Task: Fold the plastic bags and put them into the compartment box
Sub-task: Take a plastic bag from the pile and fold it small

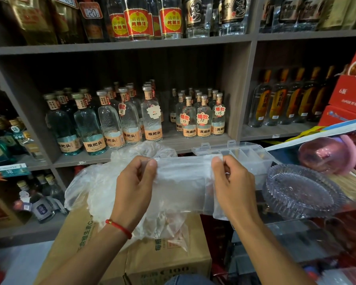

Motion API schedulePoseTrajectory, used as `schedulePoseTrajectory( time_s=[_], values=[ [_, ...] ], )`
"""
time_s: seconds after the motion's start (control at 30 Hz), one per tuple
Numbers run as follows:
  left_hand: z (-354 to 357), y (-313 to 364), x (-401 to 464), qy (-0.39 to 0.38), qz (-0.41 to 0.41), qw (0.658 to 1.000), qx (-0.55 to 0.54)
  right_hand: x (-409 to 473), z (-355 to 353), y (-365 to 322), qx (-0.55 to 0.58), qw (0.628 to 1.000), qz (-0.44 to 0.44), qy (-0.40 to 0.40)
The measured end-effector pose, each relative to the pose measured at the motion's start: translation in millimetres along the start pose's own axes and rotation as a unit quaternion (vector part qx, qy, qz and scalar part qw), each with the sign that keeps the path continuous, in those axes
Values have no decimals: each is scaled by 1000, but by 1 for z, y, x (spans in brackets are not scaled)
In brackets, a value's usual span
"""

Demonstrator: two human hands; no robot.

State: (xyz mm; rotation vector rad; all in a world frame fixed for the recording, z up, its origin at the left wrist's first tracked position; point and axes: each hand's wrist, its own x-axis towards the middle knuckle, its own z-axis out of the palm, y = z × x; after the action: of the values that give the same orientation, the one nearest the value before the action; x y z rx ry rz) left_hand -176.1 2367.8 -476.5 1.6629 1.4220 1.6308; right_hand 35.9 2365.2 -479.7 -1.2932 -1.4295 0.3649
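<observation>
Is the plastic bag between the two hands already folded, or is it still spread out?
Folded, at least partly: the bag forms a flat band, pinched at each end by the left hand and right hand. Looser bags lie behind.

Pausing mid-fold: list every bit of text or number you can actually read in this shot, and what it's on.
"粮把头": labels of the tall clear bottles.
"高粱白": labels of the small bottles.
"爆款 15": price tag on a small bottle.
"20": price tag on the top shelf.
"18": shelf-edge tag.
"6盒": red carton.
Cardboard box print and the red round labels up top: too blurred.
</observation>
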Motion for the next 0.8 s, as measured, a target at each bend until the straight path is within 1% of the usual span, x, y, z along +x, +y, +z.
schedulePoseTrajectory(
  time_s=[0.27, 0.37, 0.43, 0.5, 0.6, 0.63, 0.7, 0.8],
  values=[
    [-2, 6, -1, 19, 14, 999, -23, 3, 5, -3, -56, 997, -53, 23],
    [-2, 7, 0, 23, 20, 999, -12, 3, 7, -5, -72, 995, -58, 25],
    [-3, 6, 0, 30, 20, 999, -7, 3, 9, -4, -55, 997, -48, 23],
    [-4, 5, -1, 34, 15, 999, -12, 1, 10, -4, -14, 999, -27, 20],
    [-7, 3, -7, 30, -26, 998, -49, 0, 11, -4, 31, 1000, 1, 2],
    [-9, 4, -10, 19, -52, 996, -76, 0, 10, -3, 46, 999, 10, -13],
    [-20, 6, -14, -28, -97, 987, -122, 2, 5, -2, 70, 996, 22, -56],
    [-44, 5, -7, -140, -108, 977, -116, 4, -5, -1, 94, 985, 25, -140]
  ],
)
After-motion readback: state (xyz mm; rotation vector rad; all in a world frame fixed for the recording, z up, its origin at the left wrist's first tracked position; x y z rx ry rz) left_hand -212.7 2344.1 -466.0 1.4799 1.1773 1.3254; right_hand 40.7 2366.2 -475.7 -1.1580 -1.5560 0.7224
